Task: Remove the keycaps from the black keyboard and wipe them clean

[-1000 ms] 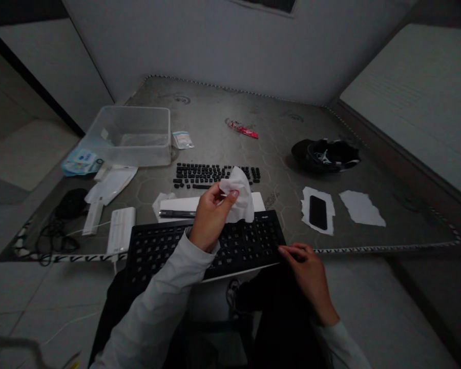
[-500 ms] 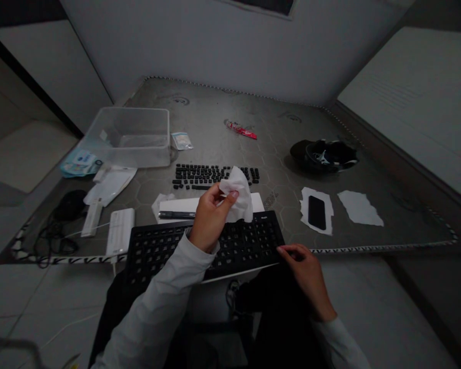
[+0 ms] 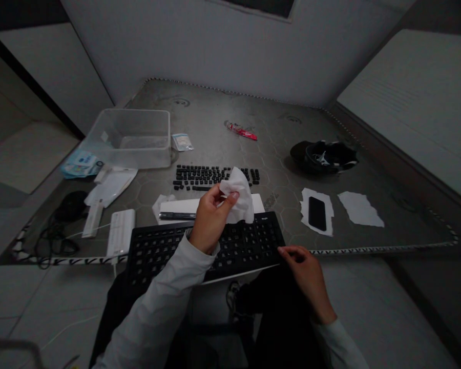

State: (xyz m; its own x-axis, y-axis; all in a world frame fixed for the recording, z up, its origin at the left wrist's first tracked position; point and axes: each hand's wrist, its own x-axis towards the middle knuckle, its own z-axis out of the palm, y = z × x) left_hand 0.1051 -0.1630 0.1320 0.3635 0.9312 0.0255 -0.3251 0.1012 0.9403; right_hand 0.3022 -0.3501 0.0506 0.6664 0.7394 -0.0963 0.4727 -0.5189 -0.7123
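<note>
My left hand (image 3: 212, 218) pinches a crumpled white tissue (image 3: 241, 192) above a black keyboard (image 3: 253, 241). The keyboard's keycaps are off, leaving rows of bare key sockets, and it overhangs the table's front edge above my lap. At its right edge, my right hand (image 3: 301, 266) has thumb and forefinger closed on the corner. Loose black keycaps (image 3: 200, 174) lie in rows behind the keyboard, partly hidden by the tissue. Between them sits a white sheet (image 3: 258, 203) with a dark, narrow stick-like object (image 3: 176, 216) on it.
To the left stand a clear plastic bin (image 3: 138, 138), a white power strip (image 3: 121, 231) and a dark coiled cable (image 3: 56, 238). A phone (image 3: 317, 213) lies on paper at right, near another paper piece (image 3: 361, 208) and a black cap (image 3: 325, 156). A red packet (image 3: 242, 131) lies farther back.
Nearly everything stays in place. The whole view has shifted very slightly; both hands keep the same pose, with the tissue still in my left hand.
</note>
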